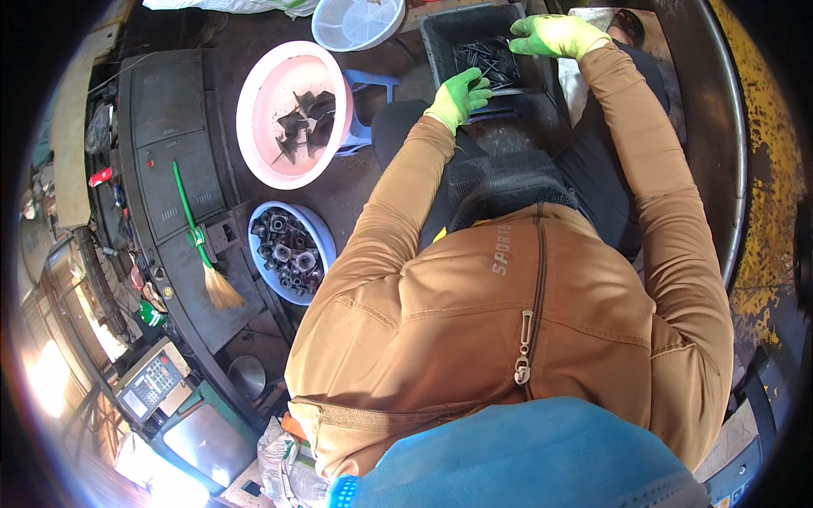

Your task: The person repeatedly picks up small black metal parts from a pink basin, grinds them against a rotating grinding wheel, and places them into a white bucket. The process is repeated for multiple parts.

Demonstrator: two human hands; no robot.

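A black rectangular tray (440,42) holding several thin dark metal pieces (487,57) lies in front of me, across my lap. My left hand (457,96), in a green glove, is at the tray's near left corner with its fingers curled toward the pieces. Whether it grips one is hidden. My right hand (555,35), also in a green glove, lies over the tray's right rim with its fingers reaching in above the pieces. Both arms wear brown sleeves.
A pink basin (254,110) with dark angular metal parts stands to the left on a blue stool (373,83). A blue bowl (322,241) holds several short metal tubes. A white strainer basket (356,21) is behind. A green-handled brush (199,237) lies on a dark machine top.
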